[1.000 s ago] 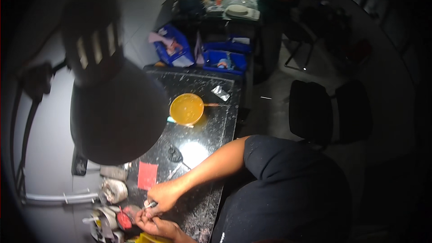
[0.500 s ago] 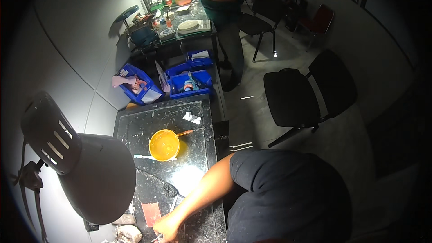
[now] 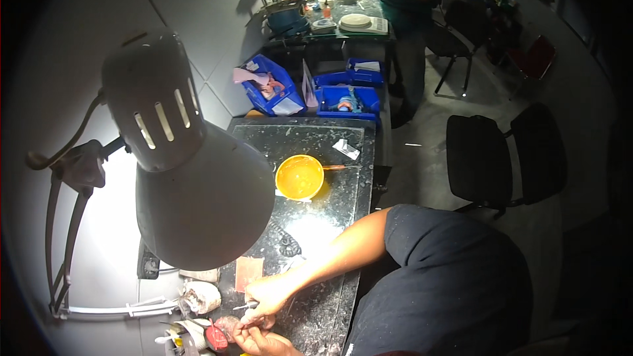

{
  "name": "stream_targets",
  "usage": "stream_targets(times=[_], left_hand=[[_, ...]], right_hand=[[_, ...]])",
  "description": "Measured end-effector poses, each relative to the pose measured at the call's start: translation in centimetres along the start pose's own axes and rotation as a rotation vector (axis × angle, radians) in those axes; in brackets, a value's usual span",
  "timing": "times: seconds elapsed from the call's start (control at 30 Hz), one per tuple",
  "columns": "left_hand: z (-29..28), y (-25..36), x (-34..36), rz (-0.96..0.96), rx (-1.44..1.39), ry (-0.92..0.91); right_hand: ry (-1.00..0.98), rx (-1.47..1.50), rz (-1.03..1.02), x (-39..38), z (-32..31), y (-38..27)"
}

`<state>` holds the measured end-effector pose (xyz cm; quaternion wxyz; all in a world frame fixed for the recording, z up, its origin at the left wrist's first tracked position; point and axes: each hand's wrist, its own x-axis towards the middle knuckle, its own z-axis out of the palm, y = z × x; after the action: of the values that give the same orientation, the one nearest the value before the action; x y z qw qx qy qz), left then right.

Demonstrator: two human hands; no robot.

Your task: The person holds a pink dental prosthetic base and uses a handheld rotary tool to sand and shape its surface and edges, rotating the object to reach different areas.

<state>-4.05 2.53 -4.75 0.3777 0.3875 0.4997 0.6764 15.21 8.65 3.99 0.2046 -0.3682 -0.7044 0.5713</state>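
Observation:
My right hand (image 3: 267,295) reaches across the dark worktop and grips a slim, pen-like metal tool (image 3: 246,306), its tip pointing left. Just below it, my left hand (image 3: 264,343) has its fingers pinched together close to the tool, and what they hold is too small to make out. A flat pinkish-orange sheet (image 3: 249,273) lies beside my right hand. To the left of my fingers are a red rounded object (image 3: 216,337) and a whitish lump like plaster (image 3: 200,296). A black coiled cord (image 3: 285,240) runs along the worktop near my forearm.
A grey desk lamp (image 3: 204,191) looms over the left side. On the worktop (image 3: 264,133) stand a yellow bowl (image 3: 300,178) and a crumpled white packet (image 3: 346,149). Blue bins (image 3: 270,86) sit beyond. A person (image 3: 409,0) stands at the far bench; a black chair (image 3: 478,158) is at right.
The whole view has shifted, with the bench and lamp now further right and the hands higher in it. My left hand has come into sight beside my right hand.

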Motion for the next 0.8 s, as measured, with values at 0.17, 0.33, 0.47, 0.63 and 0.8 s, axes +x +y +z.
stream_targets(times=[0.17,0.33,0.47,0.63,0.8], left_hand=[[-0.7,0.3,-0.1,-0.022,-0.019,-0.006],[-1.6,-0.6,0.1,-0.014,-0.002,-0.042],[-0.3,0.2,0.0,-0.011,-0.037,-0.033],[-0.6,0.4,-0.1,-0.015,-0.011,-0.008],[-1.1,0.4,0.1,0.009,-0.023,-0.057]], right_hand=[[-0.05,0.063,-0.015,0.0,-0.1,0.3],[-0.044,0.042,0.024,0.3,0.1,0.0],[-0.004,0.008,0.026,0.3,0.0,0.4],[0.001,0.12,-0.04,1.5,1.1,2.4],[0.102,-0.054,-0.103,1.2,0.9,1.8]])
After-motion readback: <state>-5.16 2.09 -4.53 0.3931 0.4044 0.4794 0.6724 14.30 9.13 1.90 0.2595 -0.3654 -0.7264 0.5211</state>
